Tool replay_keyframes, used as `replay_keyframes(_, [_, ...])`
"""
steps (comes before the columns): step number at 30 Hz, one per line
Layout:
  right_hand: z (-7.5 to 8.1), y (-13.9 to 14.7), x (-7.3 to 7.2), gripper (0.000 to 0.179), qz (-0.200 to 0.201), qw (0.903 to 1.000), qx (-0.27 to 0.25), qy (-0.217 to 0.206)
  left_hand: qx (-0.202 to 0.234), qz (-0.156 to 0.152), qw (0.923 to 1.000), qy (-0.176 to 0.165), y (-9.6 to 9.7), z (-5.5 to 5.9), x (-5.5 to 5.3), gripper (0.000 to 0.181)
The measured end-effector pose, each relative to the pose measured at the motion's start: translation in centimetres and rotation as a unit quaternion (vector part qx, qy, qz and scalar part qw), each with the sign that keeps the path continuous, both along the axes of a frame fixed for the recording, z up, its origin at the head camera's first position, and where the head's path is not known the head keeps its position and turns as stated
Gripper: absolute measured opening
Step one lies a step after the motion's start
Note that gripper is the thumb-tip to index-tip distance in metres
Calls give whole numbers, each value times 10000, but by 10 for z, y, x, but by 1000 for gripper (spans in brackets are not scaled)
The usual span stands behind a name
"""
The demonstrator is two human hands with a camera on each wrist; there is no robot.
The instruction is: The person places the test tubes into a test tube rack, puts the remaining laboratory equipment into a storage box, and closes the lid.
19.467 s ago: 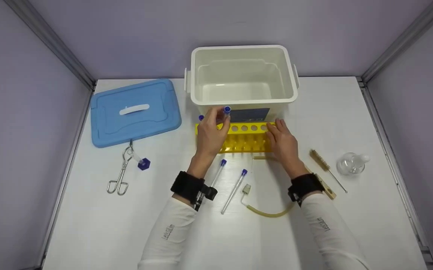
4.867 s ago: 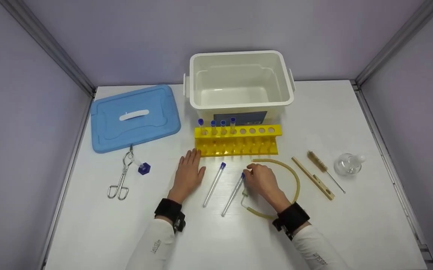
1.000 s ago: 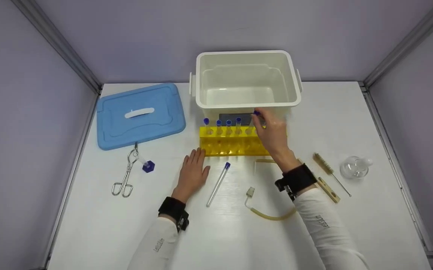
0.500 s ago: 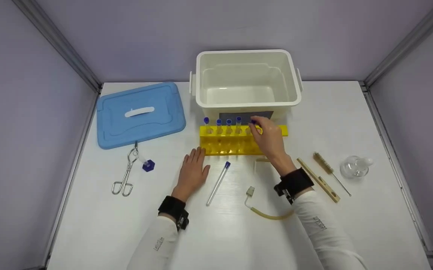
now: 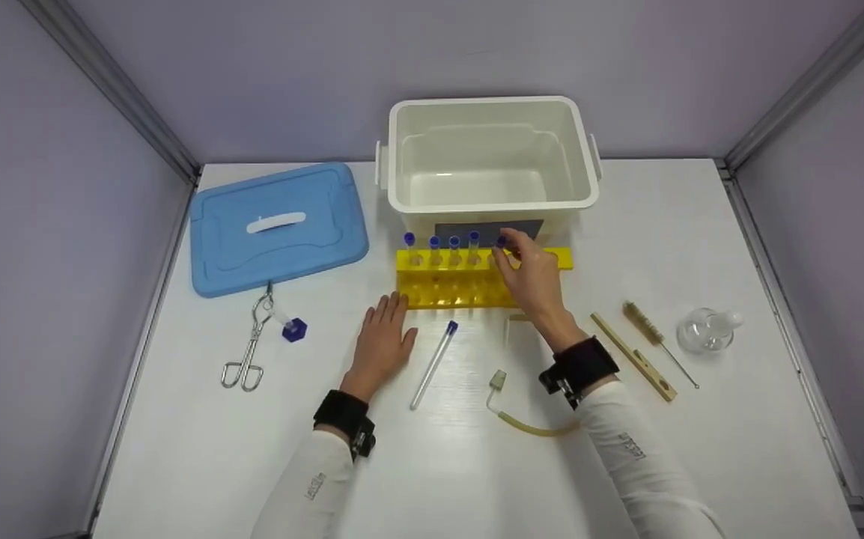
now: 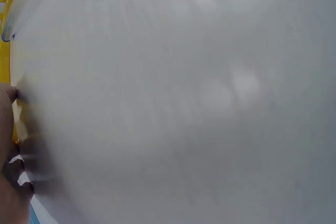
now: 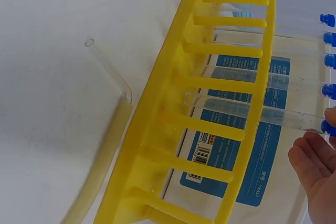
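Observation:
My right hand (image 5: pixel 537 283) pinches the blue cap of a test tube (image 7: pixel 296 119). In the right wrist view this tube passes through a hole of the yellow test tube rack (image 5: pixel 451 288). Several other blue-capped test tubes (image 5: pixel 454 249) stand in the rack, left of my right hand. My left hand (image 5: pixel 381 346) rests on the table with straight fingers, its fingertips at the rack's front left corner. One more capped test tube (image 5: pixel 433 367) lies on the table between my forearms.
Behind the rack stands a white bin (image 5: pixel 492 206); its blue lid (image 5: pixel 278 254) lies left. Metal tongs (image 5: pixel 249 344) and a purple-based piece (image 5: pixel 294 329) lie below it. Rubber tubing (image 5: pixel 533 430), a wooden clamp (image 5: pixel 638 359), a brush (image 5: pixel 643 323) and a glass bottle (image 5: pixel 704 332) are right.
My right hand has picked a test tube off the table and brought it to the rack. Over the last second it has lowered the tube into a hole. My left hand stays put.

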State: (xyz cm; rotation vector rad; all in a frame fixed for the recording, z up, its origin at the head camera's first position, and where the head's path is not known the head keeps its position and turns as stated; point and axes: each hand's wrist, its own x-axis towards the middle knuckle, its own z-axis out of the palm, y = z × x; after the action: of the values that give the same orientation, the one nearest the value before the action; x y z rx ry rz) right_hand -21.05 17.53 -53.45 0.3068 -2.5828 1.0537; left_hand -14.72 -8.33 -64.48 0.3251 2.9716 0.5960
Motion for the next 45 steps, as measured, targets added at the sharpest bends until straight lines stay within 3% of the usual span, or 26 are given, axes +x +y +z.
replay_keyframes(8, [-1,7,12,40,-203,9979,-571,-247,-40,7,10000,-11,0,3,1,64])
replay_keyframes(16, [8,6,33,27,-287,9935,-1069,267,-28,85,9999,66,-2,1,1,63])
replay_keyframes(22, [4,-4,47,29,-141,9957,-901,152,-37,105,9999,13,-1,0,1,63])
replay_keyframes(31, [-13,-22,63,32,-84,9976,-257,-631,13,32,9999,148,0,-1,1,62])
replay_keyframes(39, [-34,-36,71,40,37,9911,283,-1297,-48,11,10000,33,0,2,0,63])
replay_keyframes(45, [-49,-44,76,44,13,9842,545,-1684,83,-39,9997,223,0,2,1,62])
